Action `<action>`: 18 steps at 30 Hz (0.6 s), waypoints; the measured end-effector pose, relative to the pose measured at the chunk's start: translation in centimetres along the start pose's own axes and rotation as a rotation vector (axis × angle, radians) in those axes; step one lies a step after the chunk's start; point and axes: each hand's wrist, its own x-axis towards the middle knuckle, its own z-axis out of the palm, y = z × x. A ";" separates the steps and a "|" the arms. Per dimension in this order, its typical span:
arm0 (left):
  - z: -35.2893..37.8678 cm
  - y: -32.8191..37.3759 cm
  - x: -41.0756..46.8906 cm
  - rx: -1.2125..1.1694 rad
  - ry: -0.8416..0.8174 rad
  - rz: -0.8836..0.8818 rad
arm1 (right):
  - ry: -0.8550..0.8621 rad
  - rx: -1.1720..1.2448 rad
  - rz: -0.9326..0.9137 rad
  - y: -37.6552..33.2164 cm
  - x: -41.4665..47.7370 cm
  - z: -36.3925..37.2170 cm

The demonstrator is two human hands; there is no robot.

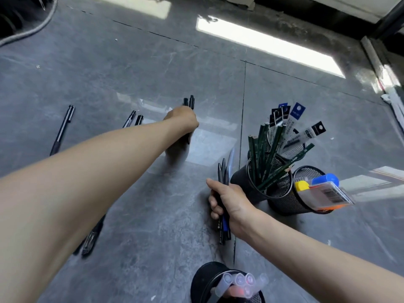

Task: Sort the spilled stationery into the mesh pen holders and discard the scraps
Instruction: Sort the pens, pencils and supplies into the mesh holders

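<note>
My left hand [181, 119] is stretched far out over the grey floor [131, 73]. Its fingers are curled round two black pens [189, 102] whose ends stick out past the knuckles. I cannot tell whether these touch the floor.

My right hand [229, 202] is nearer, fingers [215, 207] clamped on a bundle of dark pens [223, 171] held upright, just beside three mesh holders. The pencil holder [282, 186] is full of green pencils [260, 154]. The back holder [295, 153] has packeted refills [290, 127], and the right holder [288, 202] has markers and a barcoded pack [330, 193]. A fourth holder [203, 278] at the bottom edge has clear-capped pens [240, 281].

Loose on the floor to the left are a long pen [62, 130], a pair of pens [133, 119], and more pens [91, 237] under my forearm.
</note>
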 end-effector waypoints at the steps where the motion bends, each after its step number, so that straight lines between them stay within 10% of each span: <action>1: 0.0 0.2 0.0 0.022 -0.002 0.006 | -0.009 0.009 0.004 -0.1 -0.1 -0.1; 14: -1.2 -3.8 -7.3 -0.402 -0.322 0.327 | -0.128 0.212 0.094 -1.4 -2.2 -0.9; 18: -1.9 -6.5 -11.4 -0.038 0.016 0.789 | -0.120 0.232 0.112 -2.0 -3.4 -0.6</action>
